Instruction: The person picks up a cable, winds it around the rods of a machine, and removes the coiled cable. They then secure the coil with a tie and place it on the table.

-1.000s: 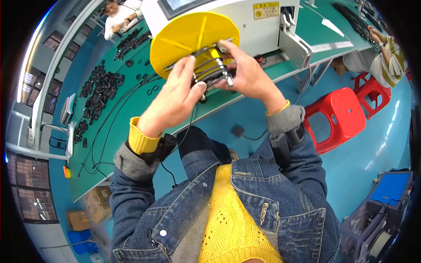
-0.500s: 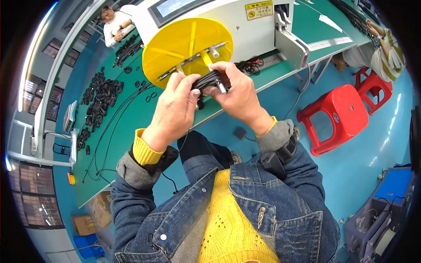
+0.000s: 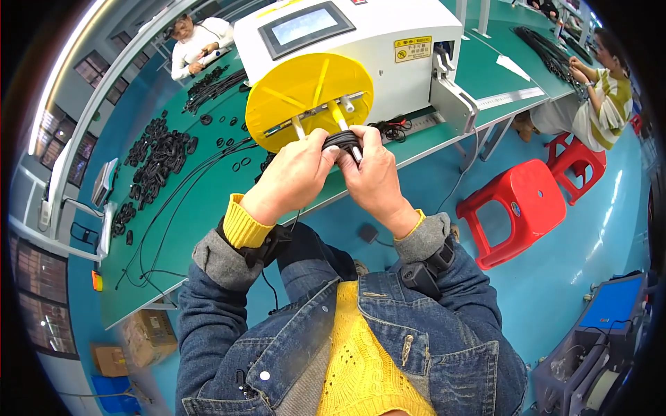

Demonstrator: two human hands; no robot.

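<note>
Both my hands are closed around a coil of black cable (image 3: 342, 141) just in front of the winding machine's yellow disc (image 3: 291, 114). My left hand (image 3: 295, 168) pinches the coil's left side. On its right side, the fingers of my right hand (image 3: 371, 170) grip it. A metal-tipped post (image 3: 336, 114) with a yellow base runs from the disc toward the coil, and its bright end shows between my hands. Another post (image 3: 298, 127) stands beside my left fingers. The white machine (image 3: 388, 62) carries a screen (image 3: 305, 28) on top.
The green table (image 3: 201, 177) holds a pile of small black parts (image 3: 163, 156) and long loose cables (image 3: 177, 187) to my left. Red stools (image 3: 524, 204) stand at right. One person (image 3: 201, 45) sits far left; another (image 3: 600, 90) handles black cables (image 3: 544, 52) at right.
My view has shifted, so the machine sits lower and more of it shows. My hands have drawn closer together on the cable coil, still gripping it.
</note>
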